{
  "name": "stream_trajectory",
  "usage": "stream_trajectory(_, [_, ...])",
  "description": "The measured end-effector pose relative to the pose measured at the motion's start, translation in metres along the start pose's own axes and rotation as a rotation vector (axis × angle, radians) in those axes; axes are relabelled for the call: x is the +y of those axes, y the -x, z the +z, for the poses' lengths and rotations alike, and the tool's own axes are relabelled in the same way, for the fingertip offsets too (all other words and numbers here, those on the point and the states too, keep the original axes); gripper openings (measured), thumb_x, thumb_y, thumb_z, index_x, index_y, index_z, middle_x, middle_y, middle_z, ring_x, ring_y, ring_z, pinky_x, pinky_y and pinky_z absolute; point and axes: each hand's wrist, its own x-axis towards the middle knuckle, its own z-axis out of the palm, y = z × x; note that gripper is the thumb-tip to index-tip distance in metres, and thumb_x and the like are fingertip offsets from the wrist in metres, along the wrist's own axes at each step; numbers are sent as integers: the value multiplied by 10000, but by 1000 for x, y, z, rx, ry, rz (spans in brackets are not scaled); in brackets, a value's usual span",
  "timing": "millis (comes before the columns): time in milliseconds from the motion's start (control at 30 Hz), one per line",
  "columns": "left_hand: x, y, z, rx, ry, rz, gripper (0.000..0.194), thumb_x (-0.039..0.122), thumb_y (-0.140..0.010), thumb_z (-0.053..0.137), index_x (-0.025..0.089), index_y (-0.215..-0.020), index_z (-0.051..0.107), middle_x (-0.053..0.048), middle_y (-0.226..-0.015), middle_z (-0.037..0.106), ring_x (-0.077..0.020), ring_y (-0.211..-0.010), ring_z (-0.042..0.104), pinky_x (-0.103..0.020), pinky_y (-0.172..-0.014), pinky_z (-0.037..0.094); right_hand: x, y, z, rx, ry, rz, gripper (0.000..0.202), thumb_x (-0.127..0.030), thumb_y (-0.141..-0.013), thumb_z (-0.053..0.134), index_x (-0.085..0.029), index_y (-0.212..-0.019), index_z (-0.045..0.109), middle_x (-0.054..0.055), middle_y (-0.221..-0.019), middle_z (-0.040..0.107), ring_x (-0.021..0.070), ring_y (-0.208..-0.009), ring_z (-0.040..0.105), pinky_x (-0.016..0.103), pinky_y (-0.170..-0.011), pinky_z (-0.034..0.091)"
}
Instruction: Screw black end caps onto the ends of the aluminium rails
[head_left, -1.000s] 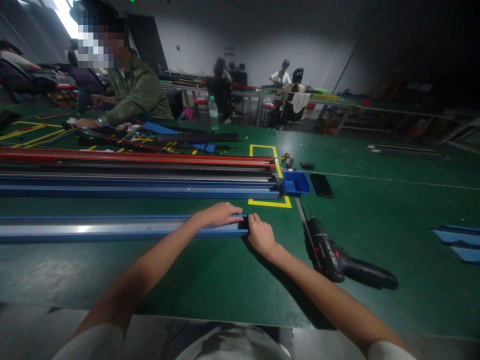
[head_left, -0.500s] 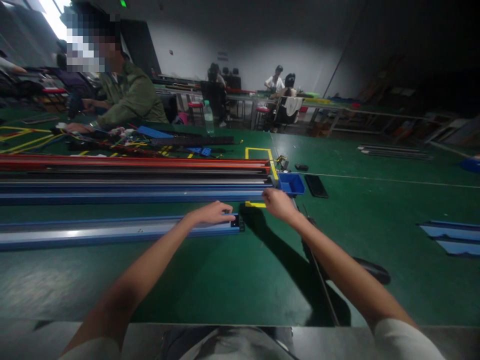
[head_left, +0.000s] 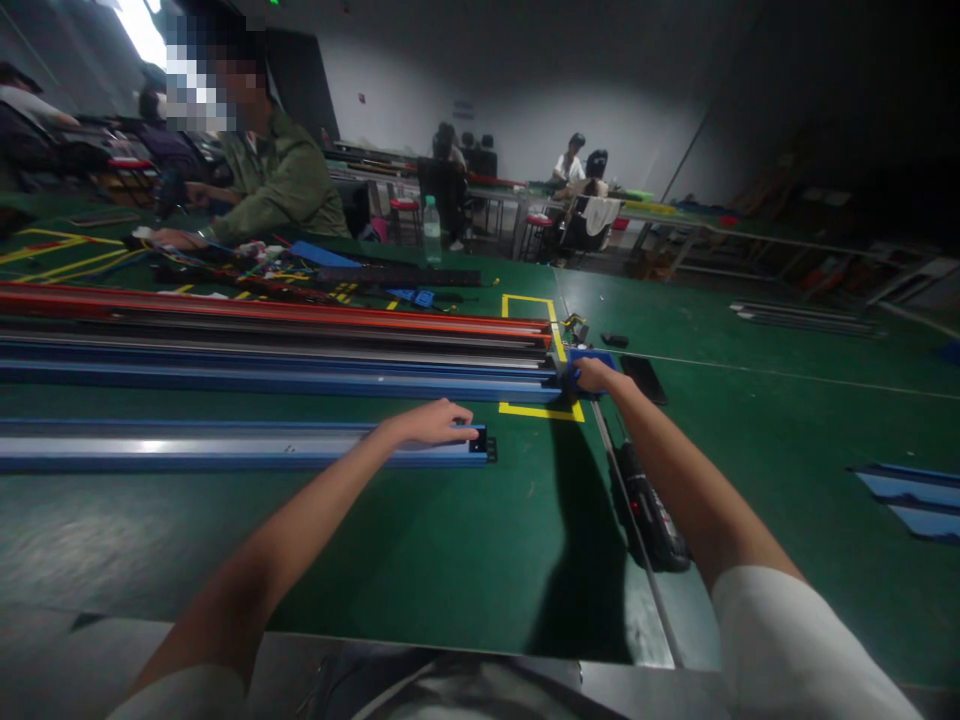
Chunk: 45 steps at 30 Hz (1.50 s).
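A long blue profile (head_left: 225,446) with a silvery channel lies across the green table, a black end piece (head_left: 491,449) at its right end. My left hand (head_left: 435,422) rests on the profile close to that end, its fingers partly curled around something I cannot make out or around the rail edge. Further right, my right hand (head_left: 594,375) reaches into a small blue bin (head_left: 602,357); its fingertips point down and are hidden in the bin. A black power drill (head_left: 652,515) lies to the right of the profile, below my right forearm.
Red, black and blue profiles (head_left: 300,378) lie behind the nearer one. A phone (head_left: 643,380) is beside the bin. Wires, a bottle (head_left: 432,232) and a person in a green jacket (head_left: 289,190) are across the table. More blue pieces (head_left: 919,485) lie right.
My right hand has moved right, from beside the yellow tape to the blue bin. My left hand stays on the profile. The view has shifted slightly, and the drill shows more fully.
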Motion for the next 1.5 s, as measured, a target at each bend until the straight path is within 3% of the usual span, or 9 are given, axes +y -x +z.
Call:
stream_trajectory(333, [1, 3, 0, -19, 17, -28, 474, 608, -1019, 512, 201, -810, 634, 19, -712, 608, -147, -650, 535, -266, -636, 297, 19, -26, 10, -29, 103, -112, 377, -379, -1046, 699, -181, -1364, 657, 114, -1373, 672, 256, -1155, 701, 465, -973, 620])
stream_trajectory(567, [-3, 2, 1, -8, 33, 2, 457, 596, -1014, 528, 200, -814, 636, 25, -708, 591, -141, -643, 532, -264, -624, 286, 22, -27, 6, -33, 159, -172, 377, -379, -1046, 699, -183, -1365, 656, 112, -1376, 671, 256, -1157, 701, 467, -975, 619])
stream_trajectory(933, [-4, -3, 0, -18, -10, 34, 483, 611, -1022, 502, 191, -816, 625, 20, -729, 600, -138, -675, 536, -259, -652, 304, 29, -18, 9, 22, 86, -135, 364, -380, -1051, 690, -189, -1360, 660, 108, -1374, 672, 251, -1150, 702, 465, -973, 621])
stream_trajectory(1500, [5, -3, -1, 15, -44, 6, 461, 597, -1009, 528, 187, -830, 638, 5, -785, 656, -147, -705, 559, -266, -669, 291, 18, -30, 6, -50, 91, -90, 376, -383, -1046, 699, -181, -1360, 660, 105, -1369, 674, 260, -1151, 703, 466, -969, 622])
